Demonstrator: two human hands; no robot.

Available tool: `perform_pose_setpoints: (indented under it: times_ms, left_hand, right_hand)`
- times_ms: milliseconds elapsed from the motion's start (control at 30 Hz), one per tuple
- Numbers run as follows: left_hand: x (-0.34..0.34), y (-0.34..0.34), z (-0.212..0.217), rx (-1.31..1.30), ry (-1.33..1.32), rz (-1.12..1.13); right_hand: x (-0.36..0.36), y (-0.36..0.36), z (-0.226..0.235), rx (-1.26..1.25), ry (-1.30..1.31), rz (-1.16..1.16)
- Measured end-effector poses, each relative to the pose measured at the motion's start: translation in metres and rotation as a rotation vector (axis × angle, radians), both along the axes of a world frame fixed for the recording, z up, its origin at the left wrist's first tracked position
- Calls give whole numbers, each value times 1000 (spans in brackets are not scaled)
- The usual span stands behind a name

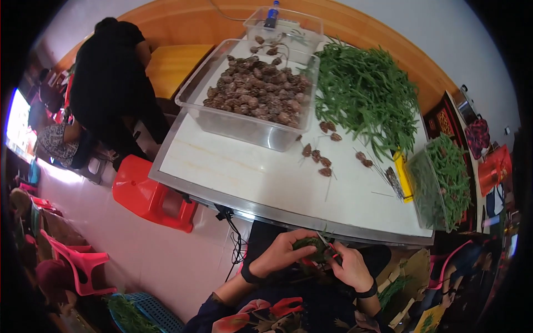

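In my lap, just below the table's front edge, my left hand is closed around a small bunch of green sprigs. My right hand grips a pair of scissors; their metal blades lie against the sprigs, and the handles are partly covered by my fingers. Above my hands, several loose pine cones with thin wire stems lie on the white table. A clear plastic bin full of brown pine cones stands farther back, beside a large heap of green artificial foliage.
A clear tub of foliage stands at the table's right end, beside a yellow strip and a bundle of wires. A red stool is left of the table. Behind it a person in black bends over. A blue basket sits lower left.
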State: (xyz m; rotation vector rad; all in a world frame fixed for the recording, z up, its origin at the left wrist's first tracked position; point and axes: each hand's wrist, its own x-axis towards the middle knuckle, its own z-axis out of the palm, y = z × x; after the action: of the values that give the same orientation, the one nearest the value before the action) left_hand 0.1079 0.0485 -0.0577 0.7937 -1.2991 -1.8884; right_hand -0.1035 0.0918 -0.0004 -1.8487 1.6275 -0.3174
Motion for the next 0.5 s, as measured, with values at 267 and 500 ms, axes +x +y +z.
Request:
perform_pose_setpoints:
  times_ms: [267, 500]
  left_hand:
    - [50, -7, -3, 91, -47, 36]
    - [57, -21, -4, 5, -160, 63]
  right_hand:
    - [35, -39, -4, 81, -5, 167]
    - [40, -51, -11, 121, -8, 162]
